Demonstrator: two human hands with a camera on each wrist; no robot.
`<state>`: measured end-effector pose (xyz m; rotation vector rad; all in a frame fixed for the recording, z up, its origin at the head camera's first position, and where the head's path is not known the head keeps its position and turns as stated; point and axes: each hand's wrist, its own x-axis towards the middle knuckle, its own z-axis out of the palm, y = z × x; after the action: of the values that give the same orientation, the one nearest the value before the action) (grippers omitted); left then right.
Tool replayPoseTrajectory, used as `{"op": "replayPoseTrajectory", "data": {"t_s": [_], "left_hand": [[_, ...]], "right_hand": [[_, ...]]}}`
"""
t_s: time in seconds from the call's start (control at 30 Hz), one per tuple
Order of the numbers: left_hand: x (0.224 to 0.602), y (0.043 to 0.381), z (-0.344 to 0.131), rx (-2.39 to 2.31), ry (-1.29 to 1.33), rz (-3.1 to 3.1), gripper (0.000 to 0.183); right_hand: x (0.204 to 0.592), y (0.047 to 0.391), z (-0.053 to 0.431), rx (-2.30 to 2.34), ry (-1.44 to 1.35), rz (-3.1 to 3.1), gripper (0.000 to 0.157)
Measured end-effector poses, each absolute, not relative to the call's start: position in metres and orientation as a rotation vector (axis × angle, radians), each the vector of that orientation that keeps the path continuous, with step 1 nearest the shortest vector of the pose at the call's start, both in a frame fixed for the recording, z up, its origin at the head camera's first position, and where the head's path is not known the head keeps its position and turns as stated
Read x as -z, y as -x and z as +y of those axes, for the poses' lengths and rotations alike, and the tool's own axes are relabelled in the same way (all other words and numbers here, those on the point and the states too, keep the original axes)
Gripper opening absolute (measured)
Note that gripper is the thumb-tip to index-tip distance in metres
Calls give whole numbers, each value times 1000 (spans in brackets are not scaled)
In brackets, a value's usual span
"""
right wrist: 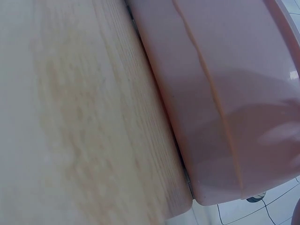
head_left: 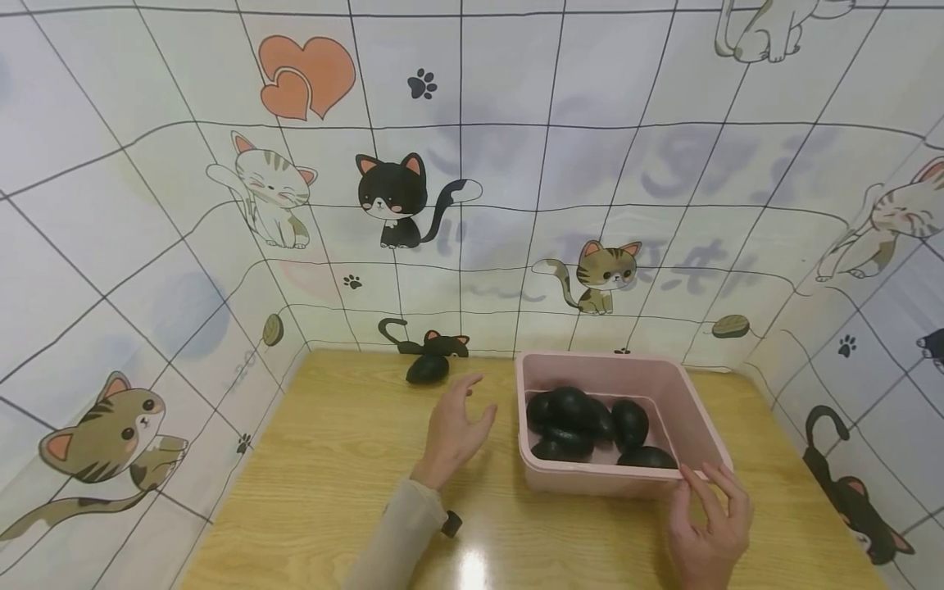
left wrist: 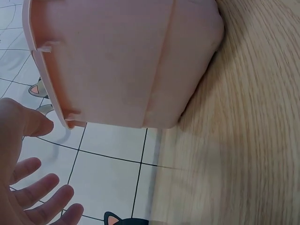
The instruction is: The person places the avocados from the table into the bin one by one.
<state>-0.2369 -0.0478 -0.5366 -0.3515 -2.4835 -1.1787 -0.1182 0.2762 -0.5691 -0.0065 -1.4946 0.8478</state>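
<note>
A pink plastic bin (head_left: 605,479) stands on the right part of the table and holds several dark avocados (head_left: 630,424). One more avocado (head_left: 428,369) lies on the table near the back wall, left of the bin. My left hand (head_left: 456,430) is in the air between that avocado and the bin, fingers spread and holding nothing. In the left wrist view, the thumb and fingers of the same hand (left wrist: 28,173) stand apart, beside the bin's side wall (left wrist: 108,65). My right hand (head_left: 708,520) holds the bin's front rim near its right corner; the right wrist view shows mainly the bin's outer wall (right wrist: 225,93).
The wooden table (head_left: 332,467) ends against a wall covering (head_left: 494,180) with cat drawings and grid lines, which also rises at left and right. A small black piece (head_left: 451,524) sits at my left wrist.
</note>
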Motion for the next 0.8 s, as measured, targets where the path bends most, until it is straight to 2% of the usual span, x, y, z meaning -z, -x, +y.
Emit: {"op": "replayPoseTrajectory", "data": {"t_s": [0.8], "left_hand": [[555,262,-68,1160,227,-2512,52]], "right_hand": [[572,117,279,-846,14,-1529,16]]}}
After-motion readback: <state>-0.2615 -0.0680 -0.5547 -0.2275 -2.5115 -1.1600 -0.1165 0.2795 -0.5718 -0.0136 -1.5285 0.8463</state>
